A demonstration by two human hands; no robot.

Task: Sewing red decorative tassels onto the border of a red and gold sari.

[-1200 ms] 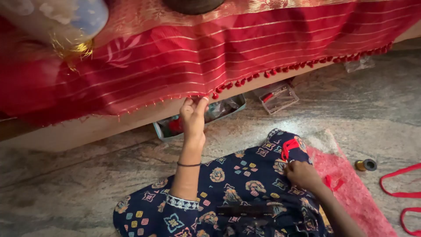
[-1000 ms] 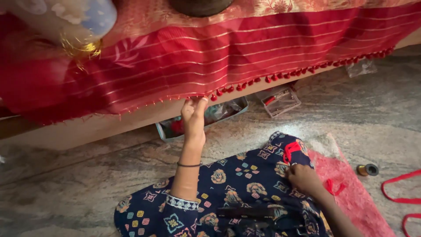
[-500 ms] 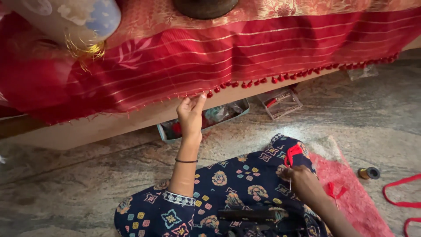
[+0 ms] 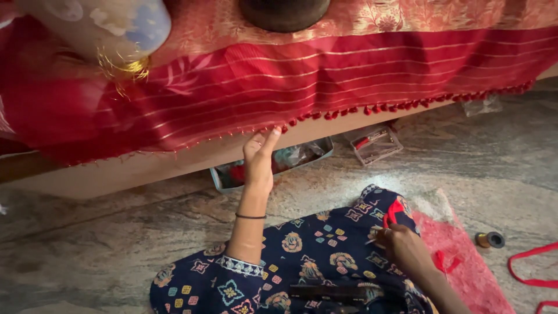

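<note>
A: Left hand [image 4: 258,156], raised, fingers together, tips pinching the lower border of the red cloth with thin gold stripes [image 4: 302,81]. Location of cloth?

B: Draped over the edge of a pale wooden platform [image 4: 145,168], hanging down its front. Long axis runs left to right across the view; the fringed hem climbs slightly toward the right. Stripes follow the same line.

A: Hem detail?

B: Row of small red bead tassels [image 4: 372,109], beginning at the fingertips and continuing right; left of the hand the edge shows no tassels that can be made out.

A: Right hand [image 4: 407,247]?

B: Resting low on the lap, over a dark blue printed garment [image 4: 302,256], closed narrowly on a thin needle-like item with red thread [image 4: 394,212]; the item is too small to tell for certain.

A: Surroundings?

B: On the cloth, a dark round pot [image 4: 283,11] and a pale blue-and-white vessel with gold tinsel [image 4: 107,26]. Under the platform, behind the left hand, a grey-blue shallow tray [image 4: 273,166]; to its right a clear plastic box [image 4: 376,144]. On the stone floor [image 4: 87,250], a pink cloth [image 4: 465,256], a small thread spool [image 4: 489,239], a red ribbon [image 4: 532,270].
</note>
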